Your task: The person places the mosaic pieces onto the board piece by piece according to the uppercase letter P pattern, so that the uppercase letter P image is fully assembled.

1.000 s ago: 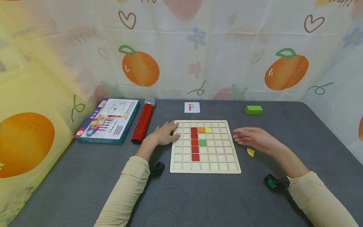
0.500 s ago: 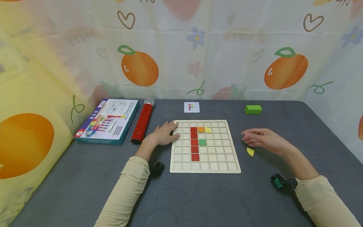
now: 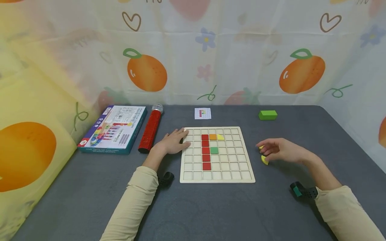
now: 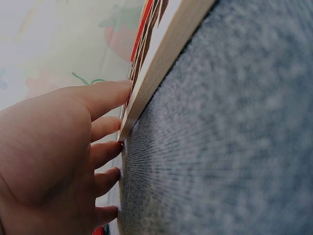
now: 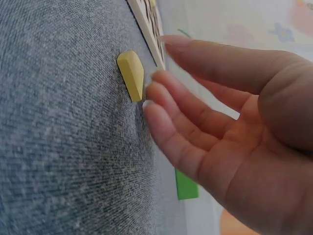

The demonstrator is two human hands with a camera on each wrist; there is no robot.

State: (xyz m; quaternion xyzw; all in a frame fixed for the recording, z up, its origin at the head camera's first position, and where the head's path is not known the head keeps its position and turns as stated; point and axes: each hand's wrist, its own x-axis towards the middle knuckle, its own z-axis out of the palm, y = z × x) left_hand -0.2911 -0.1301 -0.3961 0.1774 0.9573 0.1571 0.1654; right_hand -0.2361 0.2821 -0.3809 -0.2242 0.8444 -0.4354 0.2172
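Observation:
A wooden grid board (image 3: pixel 217 180) lies flat mid-table. It holds a column of red tiles (image 3: pixel 206 150), an orange tile (image 3: pixel 212 137), a yellow tile (image 3: pixel 220 137) and a green tile (image 3: pixel 214 150). My left hand (image 3: pixel 176 142) rests flat on the board's left edge (image 4: pixel 146 83), its fingers (image 4: pixel 105 98) straight. My right hand (image 3: pixel 268 150) hovers low just right of the board, fingers loosely curved. Its fingertips (image 5: pixel 154 93) are right beside a loose yellow piece (image 3: pixel 264 160) (image 5: pixel 131 73) on the cloth; whether they touch it is unclear. The hand holds nothing.
At the back of the grey table stand a green block (image 3: pixel 267 114) (image 5: pixel 186 185) and a small pattern card (image 3: pixel 202 113). A red glitter tube (image 3: pixel 149 129) and a game box (image 3: pixel 113 128) lie at left. Printed curtains close in the back and sides.
My right hand has drawn away from the board's right edge, moved right and down, and come to the loose yellow piece. The left hand and board have stayed put.

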